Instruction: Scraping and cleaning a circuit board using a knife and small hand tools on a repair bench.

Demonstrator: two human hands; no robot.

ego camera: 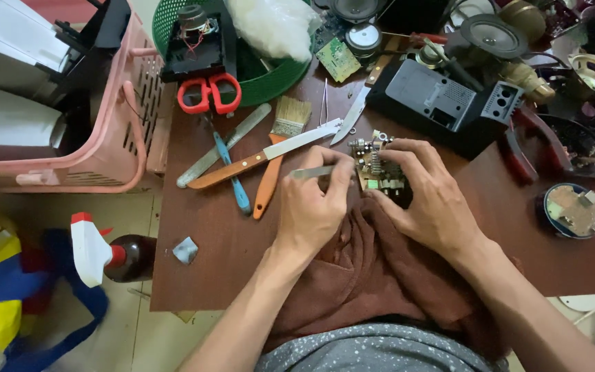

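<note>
A small circuit board (373, 165) crowded with components rests on a brown cloth (373, 269) at the table's near edge. My right hand (425, 193) grips the board from the right, fingers curled over its top. My left hand (315, 203) is closed on a thin metal tool (311, 172), probably tweezers, whose end points left while the hand presses against the board's left side. Both forearms come up from the bottom of the view.
On the brown table (201, 234) lie a wooden-handled knife (263, 155), a paintbrush (280, 148), a blue-handled tool (232, 172), a metal file (222, 145) and red scissors (208, 93). A black plastic casing (442, 100), speakers (494, 34), a green basket (277, 72) and a pink basket (122, 131) stand behind.
</note>
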